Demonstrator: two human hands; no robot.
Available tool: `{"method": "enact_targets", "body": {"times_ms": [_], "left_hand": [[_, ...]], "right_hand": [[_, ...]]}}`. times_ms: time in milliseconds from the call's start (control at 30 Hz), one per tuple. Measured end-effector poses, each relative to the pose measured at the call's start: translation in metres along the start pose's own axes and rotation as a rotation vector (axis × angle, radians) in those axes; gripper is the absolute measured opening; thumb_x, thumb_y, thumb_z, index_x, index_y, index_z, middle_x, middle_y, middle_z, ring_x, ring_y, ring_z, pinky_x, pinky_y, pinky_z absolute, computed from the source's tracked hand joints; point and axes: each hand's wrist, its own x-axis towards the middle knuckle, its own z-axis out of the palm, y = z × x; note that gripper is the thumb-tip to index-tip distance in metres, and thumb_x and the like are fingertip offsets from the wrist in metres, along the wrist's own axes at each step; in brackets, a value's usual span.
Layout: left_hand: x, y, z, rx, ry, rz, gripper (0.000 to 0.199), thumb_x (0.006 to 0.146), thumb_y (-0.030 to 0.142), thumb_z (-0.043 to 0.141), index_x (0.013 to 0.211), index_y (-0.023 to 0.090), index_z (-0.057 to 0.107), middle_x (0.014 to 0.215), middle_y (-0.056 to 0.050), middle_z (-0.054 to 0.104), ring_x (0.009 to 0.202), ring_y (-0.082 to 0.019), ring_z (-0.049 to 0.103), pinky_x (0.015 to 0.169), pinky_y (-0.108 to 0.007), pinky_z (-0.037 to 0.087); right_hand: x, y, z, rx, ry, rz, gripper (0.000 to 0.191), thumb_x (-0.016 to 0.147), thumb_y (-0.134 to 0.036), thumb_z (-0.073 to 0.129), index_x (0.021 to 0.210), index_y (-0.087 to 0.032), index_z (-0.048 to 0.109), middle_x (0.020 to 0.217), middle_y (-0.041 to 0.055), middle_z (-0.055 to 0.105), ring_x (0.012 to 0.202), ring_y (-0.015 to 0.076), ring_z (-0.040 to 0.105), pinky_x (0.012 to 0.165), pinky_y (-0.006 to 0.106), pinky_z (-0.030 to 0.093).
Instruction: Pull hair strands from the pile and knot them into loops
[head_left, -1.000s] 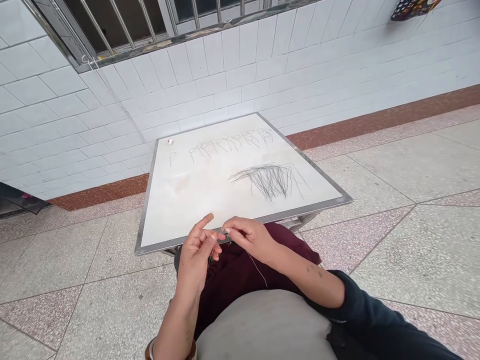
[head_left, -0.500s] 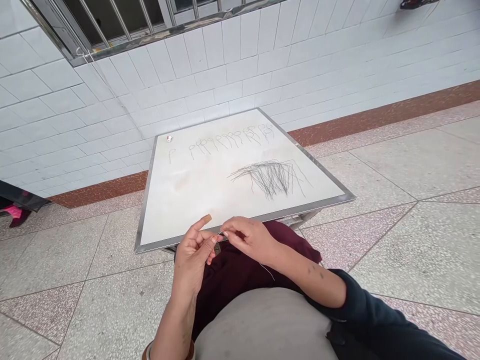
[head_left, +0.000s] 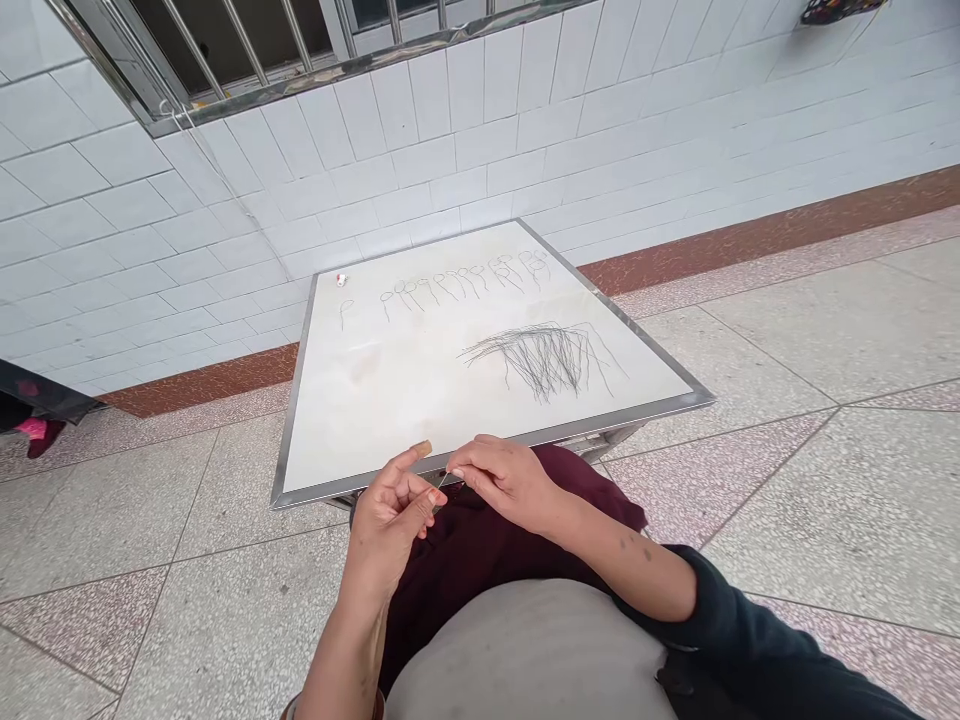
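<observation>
A short stretch of thin wire [head_left: 443, 480] runs between my hands, just off the near edge of the white table [head_left: 352, 430]. My left hand [head_left: 386, 525] pinches its lower end between thumb and a finger, while the index finger, with a tan wrap at its tip, points away. My right hand [head_left: 514, 485] grips the upper end between thumb and fingertips. On the tabletop a loose heap of straight dark wires [head_left: 544, 355] lies at the right. Farther back, a row of wires with looped ends [head_left: 457, 283] stretches across, one looped wire [head_left: 345, 312] apart at the left.
A small red and white item [head_left: 342, 280] sits by the table's far left corner. The metal-trimmed table stands against a white tiled wall [head_left: 420, 170] below a barred window [head_left: 247, 50]. At the far left shows a person's foot [head_left: 46, 438].
My hands have drawn slightly apart, so a short straight piece of wire shows between the fingertips. The wire tail that hung below my right hand is no longer visible.
</observation>
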Motion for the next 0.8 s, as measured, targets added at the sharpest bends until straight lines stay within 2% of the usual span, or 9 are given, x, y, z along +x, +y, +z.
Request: {"method": "enact_targets", "body": {"times_ms": [167,300,367,433,533,700,800], "left_hand": [[-0.002,-0.005,-0.004,-0.026,-0.012,-0.023,0.053,0.078,0.031,0.067,0.128,0.02,0.054,0.074,0.0,0.063,0.059,-0.01,0.051,0.052,-0.021,0.042],[-0.004,-0.007,-0.026,0.118,-0.108,-0.041,0.048,0.078,0.035,0.066,0.124,0.021,0.058,0.073,0.0,0.062,0.066,-0.014,0.055,0.064,-0.027,0.046],[-0.005,-0.003,-0.039,0.282,-0.042,-0.003,0.046,0.081,0.038,0.063,0.124,0.023,0.059,0.08,-0.001,0.064,0.079,-0.017,0.059,0.076,-0.031,0.045],[-0.005,0.003,-0.045,0.391,0.044,0.042,0.045,0.084,0.04,0.06,0.127,0.027,0.057,0.094,-0.003,0.067,0.092,-0.019,0.06,0.087,-0.034,0.042],[-0.001,0.013,-0.035,0.385,0.076,0.11,0.043,0.086,0.039,0.057,0.129,0.03,0.054,0.105,-0.003,0.066,0.1,-0.019,0.059,0.092,-0.034,0.041],[0.009,0.015,0.003,0.27,0.04,0.182,0.042,0.082,0.03,0.064,0.123,0.027,0.058,0.098,-0.002,0.066,0.088,-0.016,0.06,0.081,-0.029,0.049],[0.01,0.011,0.013,0.257,0.071,0.195,0.04,0.083,0.027,0.062,0.122,0.028,0.059,0.098,-0.002,0.069,0.089,-0.016,0.062,0.08,-0.029,0.051]], "right_hand": [[0.001,0.001,-0.001,-0.015,0.017,0.09,0.016,0.096,-0.023,0.046,0.091,-0.022,0.062,0.083,0.0004,0.067,0.077,0.0146,0.058,0.068,0.025,0.041],[0.002,0.004,-0.004,-0.071,0.065,0.173,0.015,0.094,-0.021,0.047,0.091,-0.022,0.062,0.081,0.0003,0.066,0.076,0.0147,0.059,0.067,0.025,0.041],[0.002,0.004,-0.006,-0.095,0.071,0.177,0.015,0.094,-0.02,0.047,0.092,-0.022,0.062,0.081,0.0005,0.066,0.076,0.0148,0.059,0.067,0.025,0.04],[0.002,0.002,-0.006,-0.126,0.077,0.168,0.015,0.093,-0.02,0.047,0.092,-0.022,0.062,0.08,0.0009,0.066,0.075,0.015,0.059,0.067,0.025,0.04],[0.001,-0.004,-0.004,-0.163,0.095,0.144,0.015,0.091,-0.019,0.048,0.091,-0.021,0.063,0.077,0.0012,0.065,0.072,0.0147,0.058,0.063,0.025,0.039],[0.002,-0.012,-0.003,-0.145,0.092,0.101,0.015,0.09,-0.017,0.048,0.091,-0.02,0.062,0.076,0.001,0.065,0.069,0.0136,0.057,0.062,0.024,0.038],[0.001,-0.014,-0.003,-0.134,0.093,0.098,0.015,0.09,-0.017,0.047,0.091,-0.02,0.061,0.076,0.0012,0.065,0.069,0.0137,0.057,0.063,0.024,0.039]]}}
